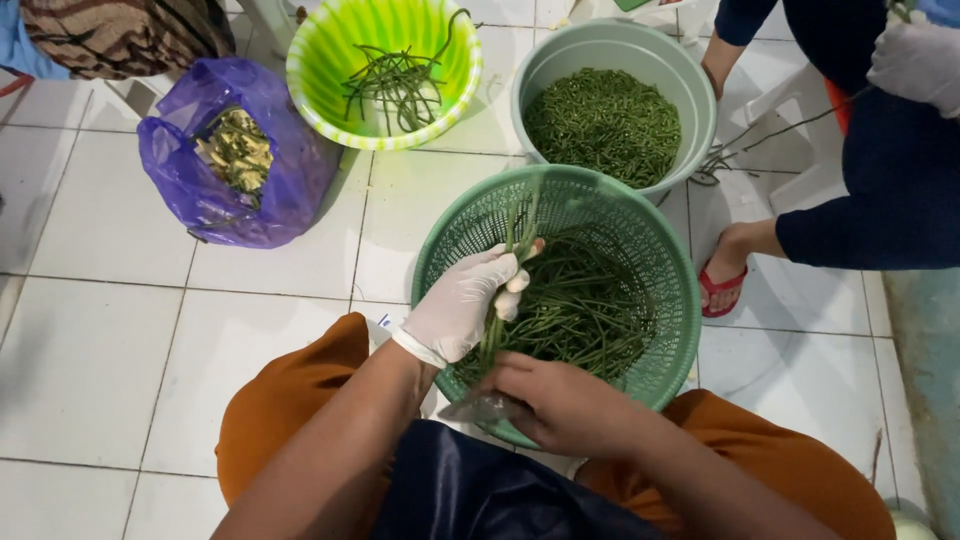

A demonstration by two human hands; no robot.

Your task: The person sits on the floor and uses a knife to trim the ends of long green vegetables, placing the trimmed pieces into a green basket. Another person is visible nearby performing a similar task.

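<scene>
We sit on the tiled floor [120,330] with a mesh basket [660,250] just in front of our knees, long beans [580,300] lying inside it. Our left hand [462,300] is over the basket's near left side, closed round a bunch of beans that stands up out of it; our right hand [565,400] is at the near rim, below the left, with a knife blade [480,407] under it. Behind the basket and touching its far rim stands a bucket [690,90] holding chopped beans [605,125]. Left of the bucket is a bowl [330,70] with a few bean strands in it. Further left, a plastic bag [190,180] lies open with trimmings [238,150] inside. To the right of the basket, another person's foot [728,262] rests on the floor.
</scene>
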